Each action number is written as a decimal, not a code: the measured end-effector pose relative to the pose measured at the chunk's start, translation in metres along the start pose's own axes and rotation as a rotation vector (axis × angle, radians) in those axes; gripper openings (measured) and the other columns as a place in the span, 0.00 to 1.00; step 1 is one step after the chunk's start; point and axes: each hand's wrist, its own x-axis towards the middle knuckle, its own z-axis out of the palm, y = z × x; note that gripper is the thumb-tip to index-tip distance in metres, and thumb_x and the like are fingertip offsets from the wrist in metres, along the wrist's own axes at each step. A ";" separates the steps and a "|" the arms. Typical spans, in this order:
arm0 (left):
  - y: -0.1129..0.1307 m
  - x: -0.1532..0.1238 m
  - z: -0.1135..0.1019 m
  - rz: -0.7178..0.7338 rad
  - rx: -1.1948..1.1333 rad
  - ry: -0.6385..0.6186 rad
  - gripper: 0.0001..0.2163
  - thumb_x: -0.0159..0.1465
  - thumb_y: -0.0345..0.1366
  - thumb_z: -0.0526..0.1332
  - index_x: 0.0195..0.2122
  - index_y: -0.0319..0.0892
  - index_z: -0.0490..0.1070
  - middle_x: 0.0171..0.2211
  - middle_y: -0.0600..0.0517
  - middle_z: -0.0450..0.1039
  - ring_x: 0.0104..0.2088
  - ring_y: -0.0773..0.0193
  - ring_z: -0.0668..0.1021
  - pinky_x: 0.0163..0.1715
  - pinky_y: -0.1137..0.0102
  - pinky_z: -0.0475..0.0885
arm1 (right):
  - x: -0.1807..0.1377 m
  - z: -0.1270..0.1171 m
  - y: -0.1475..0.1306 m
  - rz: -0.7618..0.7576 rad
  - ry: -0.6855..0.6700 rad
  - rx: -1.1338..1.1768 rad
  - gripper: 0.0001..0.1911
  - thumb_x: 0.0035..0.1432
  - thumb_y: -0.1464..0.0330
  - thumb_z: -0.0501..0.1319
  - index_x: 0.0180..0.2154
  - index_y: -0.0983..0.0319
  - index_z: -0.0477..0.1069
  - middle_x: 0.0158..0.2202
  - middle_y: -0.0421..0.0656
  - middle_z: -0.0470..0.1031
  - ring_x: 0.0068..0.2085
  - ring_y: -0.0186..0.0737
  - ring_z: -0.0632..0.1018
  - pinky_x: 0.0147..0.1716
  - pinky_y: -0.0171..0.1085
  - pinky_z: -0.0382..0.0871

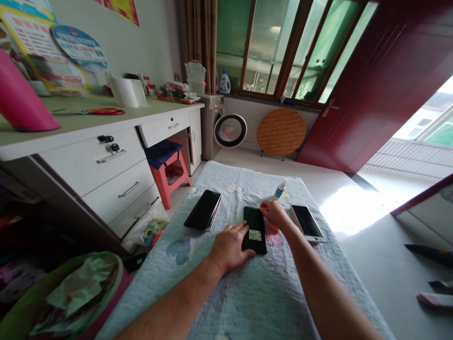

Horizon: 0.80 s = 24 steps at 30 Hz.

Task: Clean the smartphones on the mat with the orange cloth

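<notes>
A black phone (pixel 260 243) with a pale label on its upward face lies on the cloth-covered table (pixel 283 293). My left hand (pixel 228 248) holds it at the left edge, fingertips on its side and thumb by the lower end. At its upper right corner, my right hand (pixel 274 212) is closed; what its fingertips pinch is hidden. Under the right wrist an orange object (pixel 273 227) partly shows. Another dark phone (pixel 203 210), its edge seemingly parted, lies to the left. On the right is a phone with a white frame (pixel 307 223). Behind my right hand stands a small bottle (pixel 279 190).
At the left is a white desk (pixel 95 170) with scissors (pixel 102 112) on top, and a pink stool (pixel 170 174) below. A bin (pixel 116 278) with wrappers stands near my left arm. Further back are an open washing machine (pixel 212 118) and a round wooden board (pixel 281 131).
</notes>
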 end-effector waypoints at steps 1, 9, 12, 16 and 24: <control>0.000 0.000 0.000 0.002 -0.001 0.002 0.32 0.54 0.49 0.66 0.58 0.43 0.64 0.61 0.48 0.62 0.56 0.49 0.68 0.56 0.60 0.64 | -0.004 0.001 0.000 0.008 0.015 0.005 0.10 0.56 0.70 0.56 0.36 0.64 0.75 0.33 0.45 0.78 0.35 0.38 0.76 0.34 0.32 0.61; -0.001 0.001 0.000 0.004 0.000 -0.015 0.31 0.54 0.48 0.65 0.58 0.43 0.64 0.62 0.48 0.61 0.58 0.49 0.67 0.57 0.60 0.63 | -0.044 0.000 -0.008 0.019 0.024 0.108 0.07 0.54 0.69 0.57 0.33 0.62 0.74 0.29 0.42 0.76 0.31 0.35 0.74 0.30 0.32 0.59; -0.002 0.001 0.001 0.017 0.008 -0.011 0.32 0.54 0.48 0.64 0.59 0.42 0.63 0.62 0.47 0.60 0.58 0.49 0.67 0.58 0.61 0.62 | -0.061 -0.005 -0.012 0.004 -0.038 0.141 0.06 0.52 0.70 0.57 0.30 0.61 0.73 0.27 0.40 0.76 0.30 0.35 0.73 0.29 0.31 0.58; -0.002 0.001 0.001 0.022 0.015 -0.013 0.32 0.55 0.49 0.63 0.58 0.41 0.64 0.62 0.46 0.61 0.59 0.50 0.67 0.59 0.60 0.60 | -0.085 -0.009 -0.017 -0.019 -0.084 0.162 0.06 0.51 0.71 0.57 0.29 0.61 0.73 0.26 0.39 0.75 0.28 0.33 0.72 0.28 0.31 0.56; -0.002 0.001 0.001 0.033 0.026 -0.027 0.32 0.56 0.50 0.62 0.59 0.40 0.63 0.62 0.45 0.60 0.59 0.49 0.66 0.58 0.60 0.62 | -0.098 -0.008 -0.021 -0.028 -0.096 0.152 0.05 0.52 0.70 0.57 0.28 0.60 0.72 0.26 0.39 0.74 0.29 0.34 0.71 0.28 0.31 0.55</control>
